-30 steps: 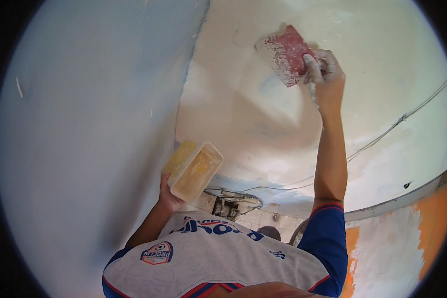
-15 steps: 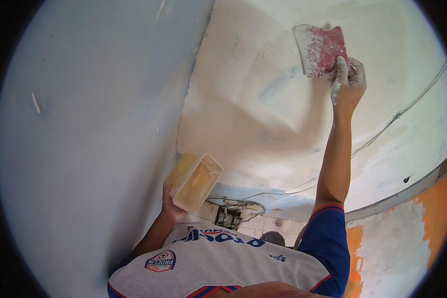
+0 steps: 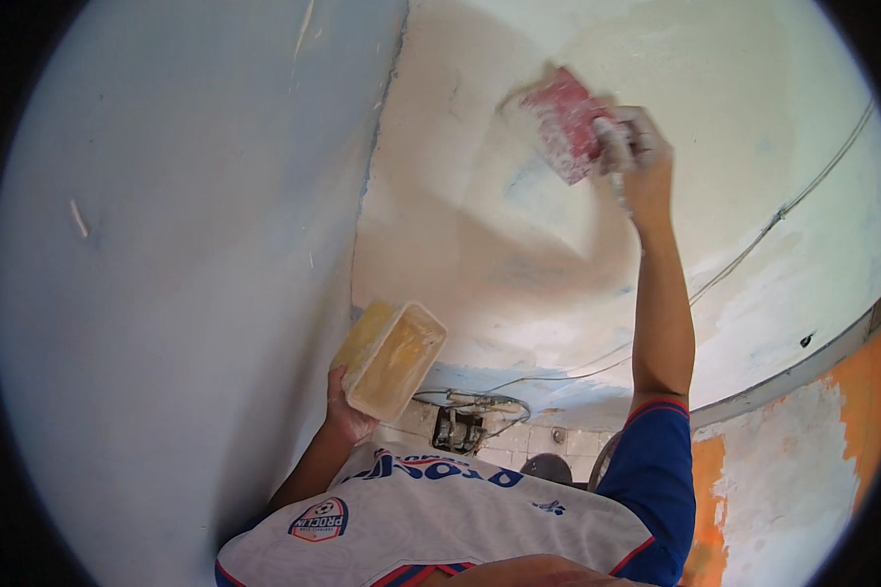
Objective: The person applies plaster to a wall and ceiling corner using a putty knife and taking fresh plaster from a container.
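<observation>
Fingers of my right hand (image 3: 634,157), dusted with white, are closed on a red flexible spreader (image 3: 568,122) smeared with white compound. The spreader is blurred, against or very close to the cream, patchy wall (image 3: 470,196) in the upper middle. Low at the middle left, my left hand (image 3: 352,411) grips a rectangular translucent plastic container (image 3: 401,352) by its side, with its open top tilted towards me and pale residue inside.
A pale blue wall (image 3: 157,274) fills the left side, meeting the cream wall at a corner. Thin cables (image 3: 754,245) cross the lower right. Below are tiles (image 3: 504,440) with a coil of cable and a dark box (image 3: 457,430). An orange patchy surface (image 3: 857,440) is at lower right.
My right hand with the spreader moved right, then back left and slightly down, the spreader changing its tilt. My left hand and container shifted slightly down and right.
</observation>
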